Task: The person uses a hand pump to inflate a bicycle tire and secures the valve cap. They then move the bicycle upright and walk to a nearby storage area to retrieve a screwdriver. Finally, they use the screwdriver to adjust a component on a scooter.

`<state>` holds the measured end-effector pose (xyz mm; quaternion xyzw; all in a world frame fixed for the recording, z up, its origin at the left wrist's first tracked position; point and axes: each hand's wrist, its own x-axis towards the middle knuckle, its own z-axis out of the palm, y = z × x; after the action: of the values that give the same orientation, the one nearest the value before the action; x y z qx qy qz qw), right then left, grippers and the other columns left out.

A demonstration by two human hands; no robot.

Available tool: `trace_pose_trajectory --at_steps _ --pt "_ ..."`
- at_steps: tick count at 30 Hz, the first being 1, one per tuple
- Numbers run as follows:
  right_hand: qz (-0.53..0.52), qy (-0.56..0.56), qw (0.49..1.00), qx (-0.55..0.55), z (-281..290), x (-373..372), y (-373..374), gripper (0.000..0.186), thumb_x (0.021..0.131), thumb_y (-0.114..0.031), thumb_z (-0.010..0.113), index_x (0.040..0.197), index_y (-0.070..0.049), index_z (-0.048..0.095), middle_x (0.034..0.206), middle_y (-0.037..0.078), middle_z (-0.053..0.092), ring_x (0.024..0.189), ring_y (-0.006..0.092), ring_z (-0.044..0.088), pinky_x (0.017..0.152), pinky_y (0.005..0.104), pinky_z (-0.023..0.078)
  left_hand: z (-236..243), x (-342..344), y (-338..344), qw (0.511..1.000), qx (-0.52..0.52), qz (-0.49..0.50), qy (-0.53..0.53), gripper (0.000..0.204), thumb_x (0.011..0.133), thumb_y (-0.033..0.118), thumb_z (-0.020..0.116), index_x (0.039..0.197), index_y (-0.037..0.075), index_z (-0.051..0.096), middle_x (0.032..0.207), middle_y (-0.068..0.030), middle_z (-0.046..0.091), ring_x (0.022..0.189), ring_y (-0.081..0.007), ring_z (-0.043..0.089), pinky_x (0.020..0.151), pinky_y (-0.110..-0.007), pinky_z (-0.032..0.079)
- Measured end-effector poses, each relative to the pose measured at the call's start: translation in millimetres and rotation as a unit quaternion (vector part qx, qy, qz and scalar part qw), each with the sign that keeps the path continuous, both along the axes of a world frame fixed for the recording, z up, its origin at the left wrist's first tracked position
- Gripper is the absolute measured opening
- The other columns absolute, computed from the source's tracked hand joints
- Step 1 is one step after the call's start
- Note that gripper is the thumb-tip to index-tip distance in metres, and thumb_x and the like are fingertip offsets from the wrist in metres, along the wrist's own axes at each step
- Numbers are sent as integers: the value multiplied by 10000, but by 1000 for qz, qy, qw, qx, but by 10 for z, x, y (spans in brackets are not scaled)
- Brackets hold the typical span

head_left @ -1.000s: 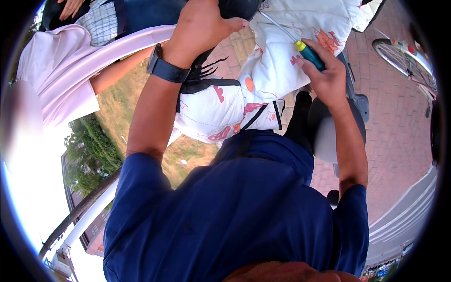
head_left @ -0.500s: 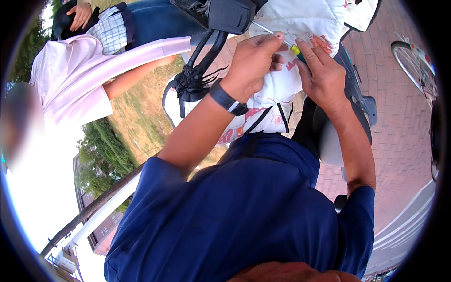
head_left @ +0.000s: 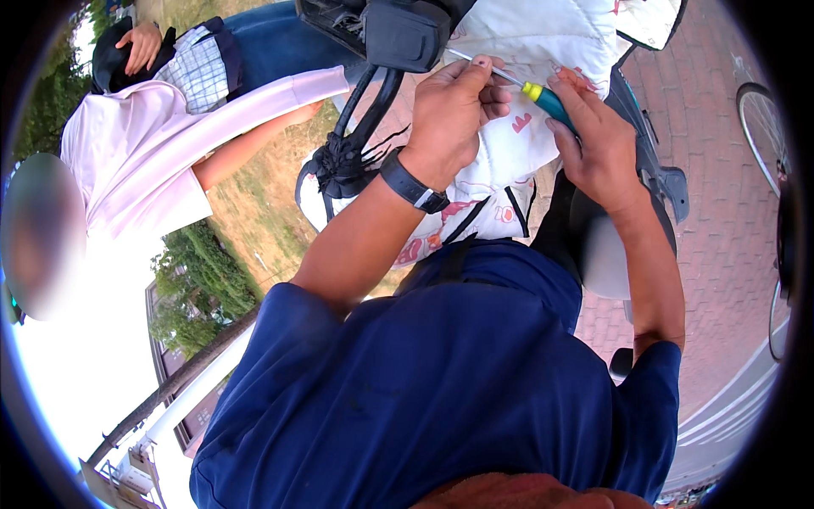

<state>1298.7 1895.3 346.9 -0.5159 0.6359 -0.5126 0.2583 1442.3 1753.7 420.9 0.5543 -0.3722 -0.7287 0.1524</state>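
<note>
A screwdriver (head_left: 551, 103) with a teal and yellow handle slants between my two hands. My right hand (head_left: 600, 146) has its fingers closed around the handle's rear part. Near the tip, the thumb and fingers of my left hand (head_left: 449, 114) pinch the thin metal shaft. The shaft points toward a black plastic housing (head_left: 407, 36), which has thick black cables (head_left: 383, 97) running down from it. I cannot tell whether the tip touches that housing. Under both hands spreads a white quilted cover (head_left: 543, 34) with reddish prints.
Close by on the left is another person in a pink shirt (head_left: 136, 153), one hand (head_left: 141, 44) resting on a dark object. A bicycle wheel (head_left: 759, 127) stands at the far right on brick paving (head_left: 712, 220). A grey seat (head_left: 606, 254) lies beside my right forearm.
My right hand has drawn back down and to the right along the screwdriver, baring more of its handle. My left hand keeps its pinch on the shaft.
</note>
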Motion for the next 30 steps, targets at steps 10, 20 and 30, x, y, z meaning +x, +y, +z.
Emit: trace_pose_trajectory --at_steps 10,20,30 --pt "-59 -296 947 108 118 56 164 412 878 -140 711 1250 -8 590 883 65 648 664 142 588 601 278 493 8 28 -26 1000 -4 -9 6 209 1009 174 548 1071 -19 597 976 -116 666 807 -147 614 750 -297 539" --pt "-122 -496 843 169 320 132 250 434 952 -246 633 1286 21 557 828 77 627 604 122 521 570 245 425 12 5 -67 999 11 17 29 212 1016 176 534 1099 -13 584 1031 -143 666 835 -156 611 766 -299 540" --pt "-155 -283 946 17 269 219 173 369 915 -84 680 1242 49 574 1004 97 652 929 160 610 790 254 487 -9 -6 -75 997 15 33 67 203 1019 162 523 1109 -14 572 1046 -158 656 874 -170 617 800 -310 544"
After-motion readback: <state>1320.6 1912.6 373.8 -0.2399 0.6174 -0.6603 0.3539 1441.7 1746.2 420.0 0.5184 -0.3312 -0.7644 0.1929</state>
